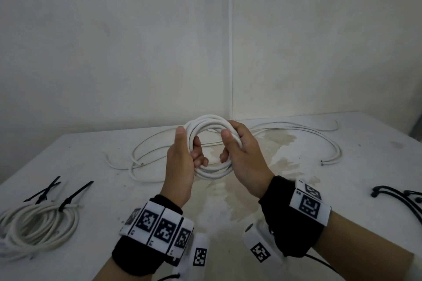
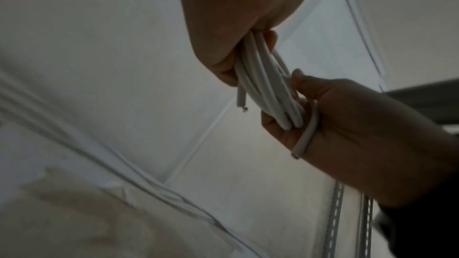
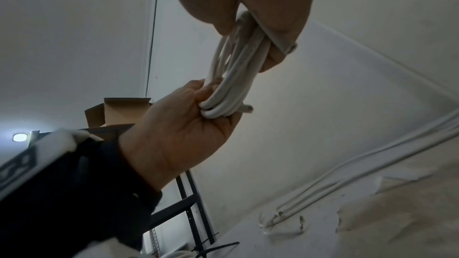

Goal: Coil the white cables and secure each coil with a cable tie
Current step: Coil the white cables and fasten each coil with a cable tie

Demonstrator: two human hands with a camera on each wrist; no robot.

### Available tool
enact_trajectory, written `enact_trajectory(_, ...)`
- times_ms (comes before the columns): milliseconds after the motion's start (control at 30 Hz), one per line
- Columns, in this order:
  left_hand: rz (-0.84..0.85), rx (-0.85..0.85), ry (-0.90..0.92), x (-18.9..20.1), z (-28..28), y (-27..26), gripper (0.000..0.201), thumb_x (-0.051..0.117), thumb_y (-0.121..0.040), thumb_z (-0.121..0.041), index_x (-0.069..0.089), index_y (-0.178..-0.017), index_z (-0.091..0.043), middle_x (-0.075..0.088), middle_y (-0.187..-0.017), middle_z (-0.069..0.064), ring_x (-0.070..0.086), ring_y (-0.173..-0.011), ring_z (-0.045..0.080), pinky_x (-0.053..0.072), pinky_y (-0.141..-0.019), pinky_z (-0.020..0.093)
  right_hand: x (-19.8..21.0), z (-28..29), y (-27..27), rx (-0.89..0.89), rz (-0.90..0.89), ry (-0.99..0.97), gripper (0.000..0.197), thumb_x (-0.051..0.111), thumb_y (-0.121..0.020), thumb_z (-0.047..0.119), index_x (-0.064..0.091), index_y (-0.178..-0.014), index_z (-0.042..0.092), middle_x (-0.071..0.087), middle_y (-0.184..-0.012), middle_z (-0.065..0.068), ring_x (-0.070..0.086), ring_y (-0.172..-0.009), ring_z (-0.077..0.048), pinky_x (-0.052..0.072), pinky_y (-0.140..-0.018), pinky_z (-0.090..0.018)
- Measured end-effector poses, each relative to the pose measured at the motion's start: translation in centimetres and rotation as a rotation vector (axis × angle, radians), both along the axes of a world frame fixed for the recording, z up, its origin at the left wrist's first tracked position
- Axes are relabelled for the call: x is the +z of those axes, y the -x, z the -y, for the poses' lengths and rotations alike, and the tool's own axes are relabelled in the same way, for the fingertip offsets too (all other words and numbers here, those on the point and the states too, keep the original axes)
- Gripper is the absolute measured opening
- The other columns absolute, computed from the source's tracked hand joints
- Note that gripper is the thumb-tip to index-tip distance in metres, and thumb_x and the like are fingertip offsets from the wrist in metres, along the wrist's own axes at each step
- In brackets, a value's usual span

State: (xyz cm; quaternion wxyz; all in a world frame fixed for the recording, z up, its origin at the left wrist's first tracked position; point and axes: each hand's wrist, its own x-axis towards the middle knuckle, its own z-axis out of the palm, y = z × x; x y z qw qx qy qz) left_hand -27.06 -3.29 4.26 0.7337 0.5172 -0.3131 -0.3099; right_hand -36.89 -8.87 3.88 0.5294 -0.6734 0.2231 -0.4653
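A white cable coil is held upright above the table between both hands. My left hand grips its left side, thumb up on the outside and fingers curled through the ring. My right hand grips the right side the same way. In the left wrist view the coil runs from my left hand to my right hand, with a cut cable end lying over a right finger. The right wrist view shows the coil and my left hand. No tie is on this coil.
Loose white cables lie across the back of the table. A tied coil with a black cable tie lies at front left beside spare ties. More black ties lie at the right edge. A shelf rack stands left.
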Motion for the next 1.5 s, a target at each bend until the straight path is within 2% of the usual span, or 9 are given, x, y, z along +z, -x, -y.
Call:
enact_trajectory(133,0.169,0.033,-0.008,-0.1,0.1,-0.2,0.051,0.02,-0.1,-0.039,0.046,-0.066,-0.011,0.038,-0.041,-0.007,0.041,-0.039,0.007,0.04,-0.05,0.023,0.7,0.1,0.1,0.0,0.009,0.019,0.01,0.043,-0.096,0.018,0.051,-0.097,0.024,0.044,-0.064,0.001,0.043,-0.045,-0.003,0.039,-0.045,-0.013)
enact_trajectory(233,0.004,-0.062,0.025,-0.6,-0.1,0.0,0.051,0.021,-0.099,-0.043,0.048,-0.07,-0.009,0.04,-0.042,-0.007,0.043,-0.039,0.009,0.044,-0.058,0.029,1.0,0.2,0.3,0.01,0.008,0.011,0.012,0.044,-0.095,0.016,0.05,-0.092,0.026,0.04,-0.064,0.0,0.037,-0.05,-0.014,0.034,-0.043,-0.018)
enact_trajectory(367,-0.253,-0.09,0.066,-0.1,-0.1,0.4,0.052,0.025,-0.098,-0.045,0.045,-0.065,-0.01,0.03,-0.037,-0.007,0.028,-0.031,0.006,0.038,-0.04,0.018,1.1,-0.3,0.3,0.038,0.025,-0.017,0.009,0.045,-0.095,0.016,0.05,-0.093,0.023,0.037,-0.062,-0.003,0.033,-0.051,-0.016,0.032,-0.042,-0.017)
enact_trajectory(700,-0.171,-0.175,-0.04,0.4,-0.4,-0.2,0.046,0.026,-0.095,-0.033,0.048,-0.062,-0.009,0.035,-0.037,-0.003,0.032,-0.033,0.011,0.037,-0.046,0.025,0.6,-0.2,0.9,0.033,-0.015,0.015,0.009,0.043,-0.095,0.018,0.049,-0.091,0.024,0.037,-0.065,-0.006,0.034,-0.057,-0.024,0.035,-0.043,-0.018)
enact_trajectory(900,-0.06,-0.217,-0.108,1.5,-0.3,0.0,0.043,0.023,-0.093,-0.023,0.049,-0.065,-0.004,0.031,-0.037,-0.002,0.026,-0.032,0.011,0.034,-0.041,0.02,0.7,0.2,1.6,0.029,-0.081,0.059,0.008,0.045,-0.095,0.02,0.05,-0.091,0.023,0.041,-0.065,-0.003,0.04,-0.046,-0.006,0.039,-0.044,-0.015)
enact_trajectory(1033,-0.049,-0.041,-0.135,1.3,0.0,0.9,0.047,0.028,-0.098,-0.032,0.044,-0.059,-0.01,0.028,-0.034,-0.005,0.023,-0.029,0.009,0.027,-0.04,0.021,0.7,0.1,1.5,0.062,-0.078,0.035,0.007,0.046,-0.094,0.022,0.052,-0.093,0.022,0.041,-0.065,0.003,0.04,-0.047,-0.007,0.039,-0.045,-0.017)
enact_trajectory(1167,-0.155,-0.086,-0.137,0.6,-0.1,0.9,0.054,0.027,-0.098,-0.04,0.047,-0.057,-0.01,0.026,-0.034,-0.005,0.022,-0.028,0.008,0.027,-0.042,0.023,0.2,0.3,1.7,0.081,-0.072,-0.03,0.014,0.045,-0.094,0.028,0.055,-0.094,0.018,0.043,-0.062,0.006,0.043,-0.042,-0.005,0.037,-0.044,-0.016)
enact_trajectory(1400,-0.106,-0.074,-0.106,0.2,-0.2,0.5,0.046,0.033,-0.095,-0.03,0.048,-0.058,-0.007,0.027,-0.033,-0.007,0.021,-0.03,0.007,0.024,-0.042,0.023,0.5,1.5,2.5,0.199,-0.277,0.151,0.014,0.048,-0.092,0.026,0.05,-0.103,0.017,0.056,-0.08,0.004,0.055,-0.06,-0.005,0.044,-0.058,-0.016)
enact_trajectory(1500,-0.076,-0.066,-0.085,0.2,-0.2,1.0,0.042,0.034,-0.095,-0.026,0.048,-0.06,-0.007,0.031,-0.032,-0.007,0.023,-0.031,0.006,0.025,-0.041,0.022,0.5,1.4,2.3,0.171,-0.259,0.192,0.005,0.051,-0.09,0.027,0.05,-0.095,0.027,0.054,-0.068,0.008,0.052,-0.05,-0.006,0.043,-0.05,-0.018)
